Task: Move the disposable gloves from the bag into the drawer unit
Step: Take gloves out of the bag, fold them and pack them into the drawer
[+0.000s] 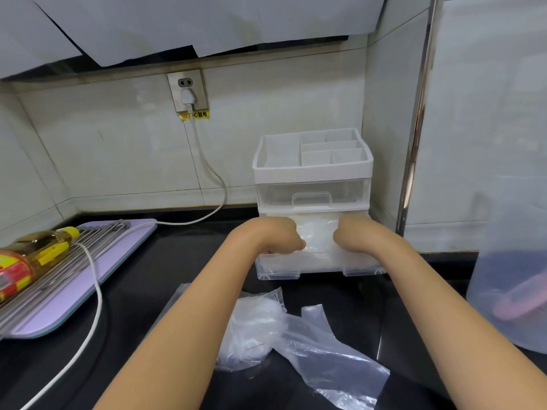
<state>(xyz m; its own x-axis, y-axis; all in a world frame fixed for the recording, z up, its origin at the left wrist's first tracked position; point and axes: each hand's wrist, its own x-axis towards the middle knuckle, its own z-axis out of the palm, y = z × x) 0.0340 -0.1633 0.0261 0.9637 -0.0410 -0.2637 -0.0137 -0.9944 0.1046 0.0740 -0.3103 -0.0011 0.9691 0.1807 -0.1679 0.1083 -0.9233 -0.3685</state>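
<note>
A white drawer unit stands against the back wall, its lower clear drawer pulled out toward me. Thin transparent disposable gloves lie piled inside that drawer. My left hand and my right hand both reach down into the drawer, one at each side of the pile, fingers bent downward into the gloves; the fingertips are hidden. On the black counter in front lies a clear plastic bag with more gloves in it, and a loose glove spreads to its right.
A purple board with a metal rack and an oil bottle sits at the left. A white power cord runs from the wall socket across the counter. A translucent jug stands at the right edge.
</note>
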